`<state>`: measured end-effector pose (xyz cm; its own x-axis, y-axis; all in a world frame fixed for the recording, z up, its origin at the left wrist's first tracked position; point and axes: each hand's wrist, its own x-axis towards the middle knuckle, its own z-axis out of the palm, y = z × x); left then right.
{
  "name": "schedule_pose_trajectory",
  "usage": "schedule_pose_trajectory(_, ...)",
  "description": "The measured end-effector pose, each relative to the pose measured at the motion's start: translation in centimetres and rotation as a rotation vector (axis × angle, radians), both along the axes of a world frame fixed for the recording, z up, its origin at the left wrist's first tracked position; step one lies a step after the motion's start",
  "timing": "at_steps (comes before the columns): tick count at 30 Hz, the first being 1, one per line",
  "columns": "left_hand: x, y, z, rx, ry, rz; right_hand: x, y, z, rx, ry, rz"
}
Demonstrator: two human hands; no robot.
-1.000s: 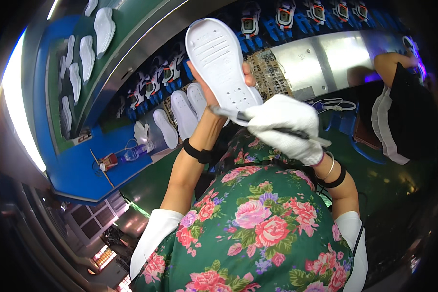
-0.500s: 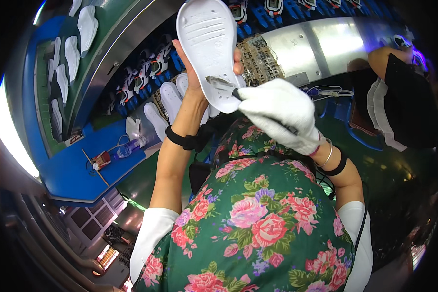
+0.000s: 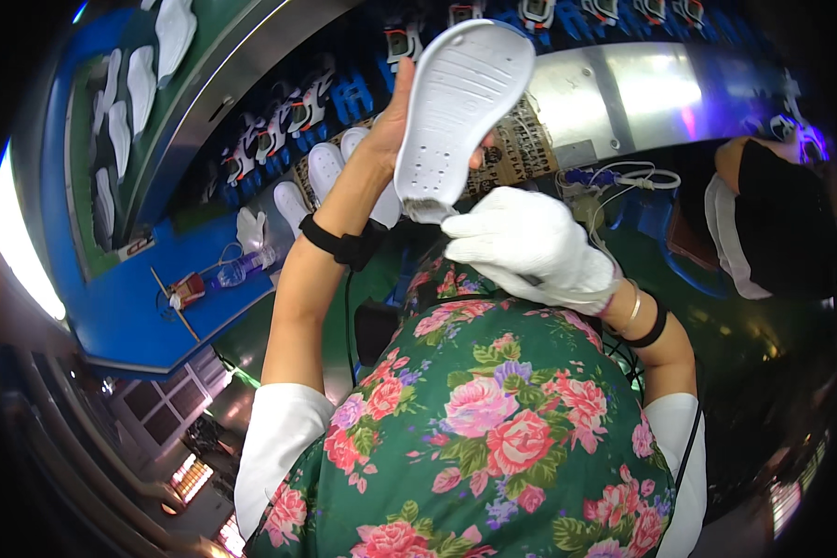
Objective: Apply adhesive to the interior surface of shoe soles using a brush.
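A white shoe sole (image 3: 463,102) is raised in front of me, tilted, with its grooved inner face and small holes showing. My left hand (image 3: 395,126) grips it from behind, thumb along the left edge and fingertips at the right edge. In a white knitted glove, my right hand (image 3: 530,244) is closed around a small brush (image 3: 425,210). The brush's greyish bristles touch the sole's lower end; its handle is mostly hidden in the glove. Several more white soles (image 3: 325,169) stand beside my left forearm.
Shoe uppers on blue lasts (image 3: 302,113) line the far side behind a metal ledge (image 3: 646,93) and printed cardboard (image 3: 523,149). At left, white soles lie on a green belt (image 3: 130,186). A bottle (image 3: 237,270) and red box (image 3: 188,290) sit on the blue table (image 3: 126,321). A co-worker's dark-clothed arm (image 3: 781,205) is at right.
The sole has moved right and slightly down and turned clockwise in my left hand. The brush has gone from the inner face to the lower end's edge.
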<state>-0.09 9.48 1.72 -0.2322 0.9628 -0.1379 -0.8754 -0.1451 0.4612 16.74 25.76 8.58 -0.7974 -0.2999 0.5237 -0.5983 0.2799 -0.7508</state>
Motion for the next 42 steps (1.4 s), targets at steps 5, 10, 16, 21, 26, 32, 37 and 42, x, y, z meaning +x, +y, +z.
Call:
schedule_pose_trajectory(5, 0.5, -0.5, -0.3, -0.193, 0.051, 0.04, -0.5, 0.9, -0.7, -0.061, -0.161, -0.058)
schedule_pose_trajectory(10, 2.2, -0.7, -0.9, -0.037, -0.076, 0.15, -0.5, 1.5, -0.6, -0.565, -0.623, -0.198)
schedule_pose_trajectory(16, 7.4, 0.1, -1.3, -0.337, -0.081, 0.519, -2.5, 2.2, 0.3, -0.191, -0.37, -0.398)
schedule_pose_trajectory(21, 9.1, -1.6, -2.1, -0.527, 0.04, 0.473, -3.0, 2.6, 0.3, -0.002, -0.27, -0.283)
schedule_pose_trajectory(26, 9.1, -3.8, -2.0, -0.109, -0.297, 0.43, -2.0, 1.6, 0.6, 0.021, -0.203, -0.288)
schedule_pose_trajectory(32, 8.9, -3.0, -0.1, 0.178, -0.605, 0.518, -1.7, 1.5, 1.5, -0.025, -0.066, -0.382)
schedule_pose_trajectory(37, 9.0, -1.8, 1.5, 0.296, -0.569, 0.421, -1.7, 2.0, 2.8, -0.065, -0.012, -0.425)
schedule_pose_trajectory(42, 9.6, -0.3, 1.9, 0.214, -0.679, 0.408, -2.9, 2.7, 4.0, 0.043, 0.183, -0.493)
